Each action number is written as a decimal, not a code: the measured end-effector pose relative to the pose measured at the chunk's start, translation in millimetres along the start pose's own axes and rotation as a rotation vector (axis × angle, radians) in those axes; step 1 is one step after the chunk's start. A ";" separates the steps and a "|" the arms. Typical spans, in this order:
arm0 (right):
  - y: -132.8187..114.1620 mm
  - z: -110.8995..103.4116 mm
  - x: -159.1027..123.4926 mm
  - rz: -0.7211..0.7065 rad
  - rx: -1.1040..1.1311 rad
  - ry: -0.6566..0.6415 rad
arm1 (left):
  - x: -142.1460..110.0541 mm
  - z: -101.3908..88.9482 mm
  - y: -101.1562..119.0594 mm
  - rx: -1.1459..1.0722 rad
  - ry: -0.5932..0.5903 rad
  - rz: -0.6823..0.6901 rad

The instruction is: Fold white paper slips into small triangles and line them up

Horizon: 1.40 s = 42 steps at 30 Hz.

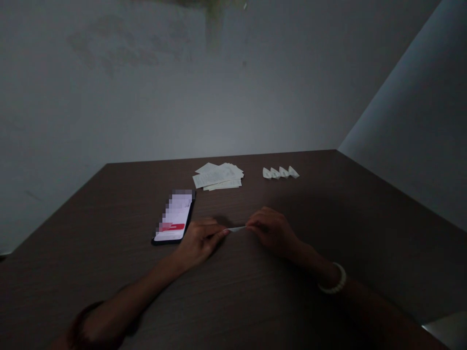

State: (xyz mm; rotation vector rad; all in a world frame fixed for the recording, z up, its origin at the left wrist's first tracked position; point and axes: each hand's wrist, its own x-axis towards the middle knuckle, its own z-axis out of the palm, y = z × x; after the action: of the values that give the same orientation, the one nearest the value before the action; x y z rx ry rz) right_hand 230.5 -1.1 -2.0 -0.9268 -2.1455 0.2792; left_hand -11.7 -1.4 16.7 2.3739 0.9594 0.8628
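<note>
A narrow strip of white paper (238, 228) is stretched between my two hands, just above the tabletop. My left hand (203, 238) pinches its left end between thumb and fingers. At the other end, the fingertips of my right hand (273, 230) are closed on the paper. The fingers cover both ends, so only a short middle part shows. Beyond my hands lies a loose pile of printed paper slips (219, 176). To the right of that pile stands a row of several small folded paper pieces (280, 173), pointed at the top.
A smartphone (174, 218) with its screen lit lies left of my left hand. All of this is on a dark wooden table (109, 209). The table's far edge meets a grey wall (226, 107), and another wall (412, 116) rises on the right.
</note>
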 end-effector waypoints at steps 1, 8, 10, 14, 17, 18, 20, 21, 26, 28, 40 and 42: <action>-0.4 -0.1 -0.2 -0.008 -0.004 -0.003 | -0.3 -0.3 1.2 0.014 -0.001 0.007; -4.7 2.2 -1.6 -0.007 0.012 0.062 | 1.5 1.3 0.3 0.039 0.087 0.005; -4.5 2.7 -2.1 0.001 -0.002 0.090 | 1.9 2.4 -1.5 0.020 0.154 -0.021; -3.7 2.2 -3.2 0.003 -0.068 0.049 | 2.8 2.6 -2.2 0.006 0.148 -0.067; -5.3 2.0 -3.5 0.013 -0.099 0.026 | 3.5 2.5 -2.3 -0.004 0.137 -0.052; -6.3 2.1 -3.5 0.013 -0.101 0.023 | 3.5 2.7 -2.7 -0.006 0.144 -0.050; -8.4 2.5 -3.0 0.009 -0.093 0.021 | 3.5 3.4 -3.3 -0.002 0.146 -0.059; -9.4 2.8 -2.7 0.011 -0.086 0.020 | 3.4 3.7 -3.4 0.000 0.141 -0.066; -11.7 4.1 -2.1 0.039 -0.069 0.016 | 2.8 4.4 -1.3 0.001 0.136 -0.077; -11.6 4.4 -2.5 0.037 -0.076 0.010 | 2.8 4.5 -0.9 0.000 0.138 -0.066; -12.5 6.5 -3.2 0.071 -0.091 0.011 | 2.1 6.2 -4.8 -0.010 0.126 -0.052; -13.4 7.0 -2.7 0.080 -0.083 0.012 | 2.3 5.8 -4.0 -0.010 0.121 -0.041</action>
State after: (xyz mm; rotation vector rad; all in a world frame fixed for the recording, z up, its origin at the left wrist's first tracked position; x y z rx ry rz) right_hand 219.6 -11.9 -2.1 -1.0608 -2.1259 0.2246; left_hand -8.2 2.0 11.1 2.3067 1.0446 1.0029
